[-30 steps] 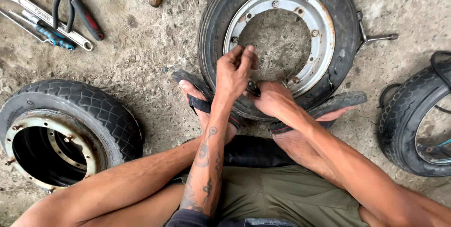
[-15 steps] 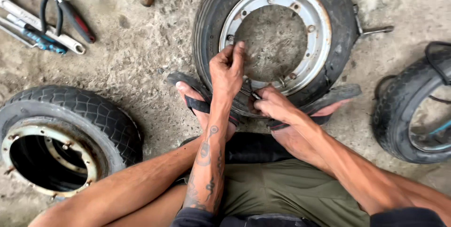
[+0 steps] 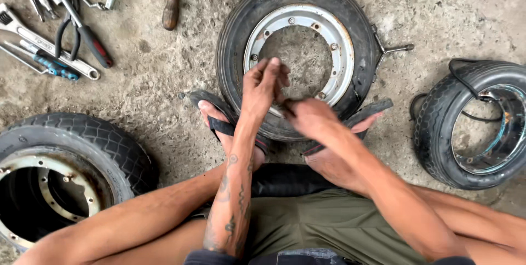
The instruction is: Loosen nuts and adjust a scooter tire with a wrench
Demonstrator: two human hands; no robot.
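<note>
A black tyre (image 3: 233,35) on a grey metal rim (image 3: 344,62) lies flat on the ground in front of me. My sandalled feet (image 3: 219,125) press on its near edge from both sides. My left hand (image 3: 264,85) is raised over the rim's near side, fingers close together and bent at the tips. Just right of it, my right hand (image 3: 308,117) is blurred and curled low against the tyre's near edge. A thin dark strip shows between the two hands. Whether either hand grips it or the tyre's edge cannot be made out.
A second tyre with rim (image 3: 98,139) lies at the lower left, and a third tyre (image 3: 438,128) at the right. Wrenches (image 3: 33,40), red-handled pliers (image 3: 93,51) and a wooden-handled screwdriver (image 3: 171,7) lie at the top left. A metal bar (image 3: 392,50) sticks out beside the middle tyre.
My left hand has straightened and lifted slightly over the rim. My right hand has shifted along the tyre's near edge and is blurred with motion. My view has moved slightly.
</note>
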